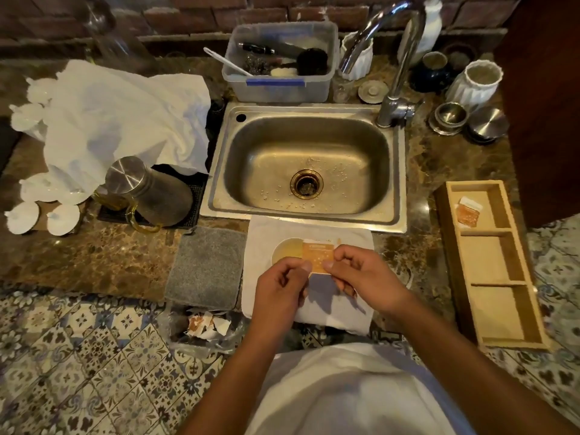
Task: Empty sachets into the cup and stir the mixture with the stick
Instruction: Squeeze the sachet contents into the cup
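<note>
Pinching an orange sachet (317, 256) between thumbs and forefingers, the left hand (280, 296) and right hand (365, 279) are both closing on its lower edge. The sachet is hanging over the cup (286, 252), which is sitting on a white cloth (339, 306) just in front of the sink (396, 171). Another sachet (469, 211) is lying in the far compartment of the wooden tray (502, 309) to the right.

Your two bare forearms, no sleeves reaching them, no rings or watch showing, your left hand (279, 290), your right hand (361, 274), your plain white top (345, 390) below.
</note>
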Tool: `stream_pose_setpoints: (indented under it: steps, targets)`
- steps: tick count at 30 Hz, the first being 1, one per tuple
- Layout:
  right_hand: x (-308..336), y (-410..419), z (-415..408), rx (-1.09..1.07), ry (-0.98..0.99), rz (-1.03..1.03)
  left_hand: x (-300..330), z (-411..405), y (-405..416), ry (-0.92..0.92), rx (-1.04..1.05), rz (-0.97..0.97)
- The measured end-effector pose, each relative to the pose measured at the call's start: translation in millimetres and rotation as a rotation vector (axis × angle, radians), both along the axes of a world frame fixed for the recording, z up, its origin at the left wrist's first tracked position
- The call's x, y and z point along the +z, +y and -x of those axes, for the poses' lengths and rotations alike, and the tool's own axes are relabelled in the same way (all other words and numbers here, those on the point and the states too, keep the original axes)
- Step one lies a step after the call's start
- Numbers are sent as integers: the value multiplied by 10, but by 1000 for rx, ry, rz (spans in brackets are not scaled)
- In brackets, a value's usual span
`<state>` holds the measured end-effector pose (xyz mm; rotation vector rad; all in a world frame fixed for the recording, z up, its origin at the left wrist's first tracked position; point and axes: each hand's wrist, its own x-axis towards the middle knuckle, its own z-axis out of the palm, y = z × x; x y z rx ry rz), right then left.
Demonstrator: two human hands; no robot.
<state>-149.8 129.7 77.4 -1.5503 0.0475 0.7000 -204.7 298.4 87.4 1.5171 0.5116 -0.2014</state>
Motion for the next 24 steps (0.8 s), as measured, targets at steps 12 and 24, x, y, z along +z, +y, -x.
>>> stream_pose_setpoints:
  steps: [12,24]
  targets:
    - [60,353,393,-540,-49,11,44,-457,353,-29,-445,-91]
    - [60,177,859,-854,-25,88,22,-578,-17,9,-793,-30]
